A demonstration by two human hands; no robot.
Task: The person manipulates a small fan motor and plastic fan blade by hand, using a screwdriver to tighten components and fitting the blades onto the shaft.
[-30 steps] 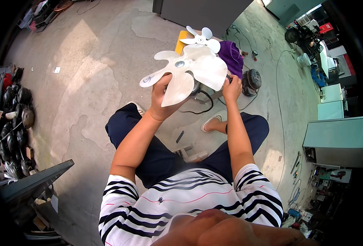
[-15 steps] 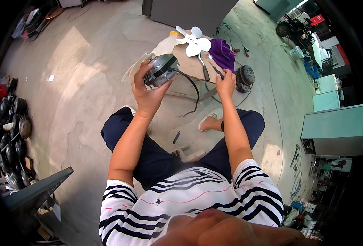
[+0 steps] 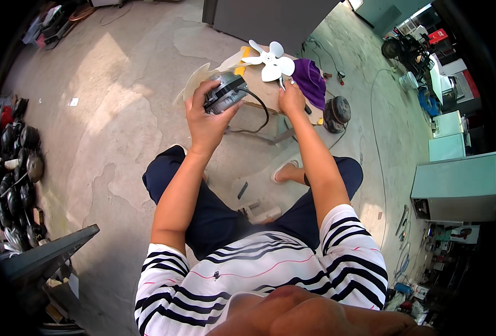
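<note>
While your left hand (image 3: 203,115) clamps its fingers on one grey motor (image 3: 224,94) left of the tabletop (image 3: 257,85), one pale fan (image 3: 195,80) behind it, your right hand (image 3: 291,99) is at one metal tool (image 3: 282,83); whether those fingers grip, I cannot tell. Beyond lie one five-bladed fan (image 3: 269,58) and one purple cloth (image 3: 311,84).

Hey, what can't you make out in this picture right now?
All in the head view:
- Most of the pale fan: hidden behind the motor and left hand.
- The lower end of the metal tool: covered by the right hand, whose grip is unclear.
- Anything under the purple cloth: covered by it.
</note>
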